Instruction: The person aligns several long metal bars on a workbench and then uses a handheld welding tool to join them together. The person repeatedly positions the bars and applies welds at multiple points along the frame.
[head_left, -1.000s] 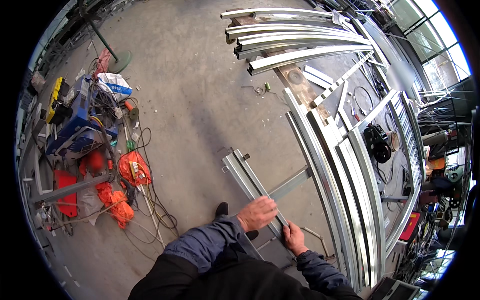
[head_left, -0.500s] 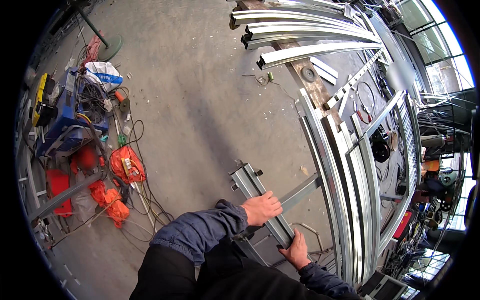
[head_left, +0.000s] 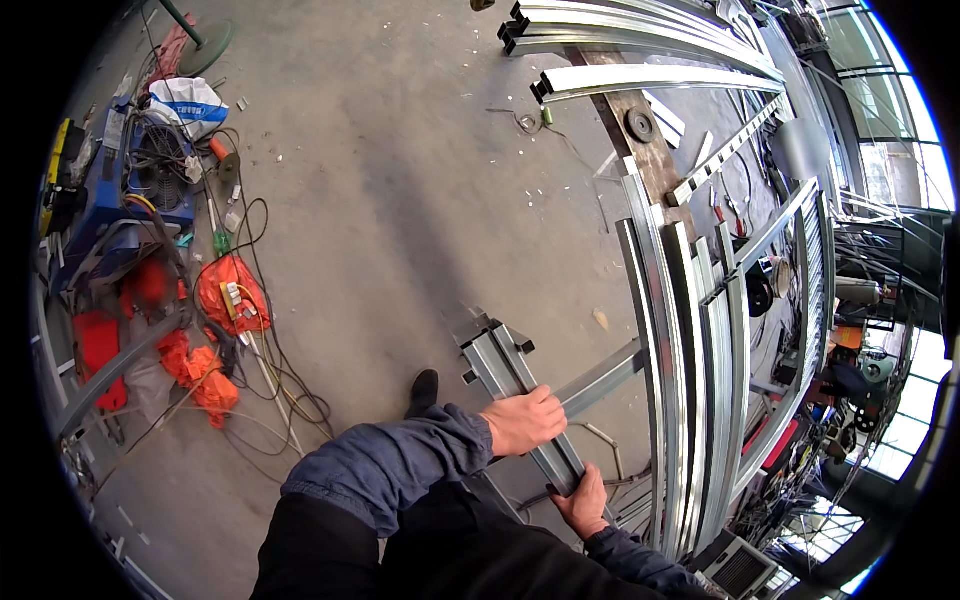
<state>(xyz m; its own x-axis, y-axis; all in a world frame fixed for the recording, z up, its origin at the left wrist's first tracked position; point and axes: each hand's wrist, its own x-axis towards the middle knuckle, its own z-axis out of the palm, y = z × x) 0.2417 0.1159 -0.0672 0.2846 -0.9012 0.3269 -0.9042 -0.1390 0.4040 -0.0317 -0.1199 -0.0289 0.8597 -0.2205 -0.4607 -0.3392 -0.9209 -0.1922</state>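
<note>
A short silvery metal profile (head_left: pixel 497 362), with lengthwise grooves and small black pieces at its far end, slants in front of my body. My left hand (head_left: pixel 527 420) lies across its top with the fingers curled over the far edge. Closer to me, my right hand (head_left: pixel 584 500) grips the same profile from the right side, thumb on top. The near end of the profile is hidden by my right hand and clothing. Beneath it, a grey metal bar (head_left: pixel 605 382) runs off to the right toward the long profiles.
Long metal profiles (head_left: pixel 662 330) lie stacked on the right; more long profiles (head_left: pixel 655 78) rest across a rusty beam (head_left: pixel 655 150). On the left stand a blue machine (head_left: pixel 100 215), orange bags (head_left: pixel 232 290) and tangled cables (head_left: pixel 285 375). My dark shoe (head_left: pixel 424 388) is on the concrete floor.
The view has shifted a little, so the machine and cables sit further left and my shoe now shows. Both hands keep nearly the same hold on the profile.
</note>
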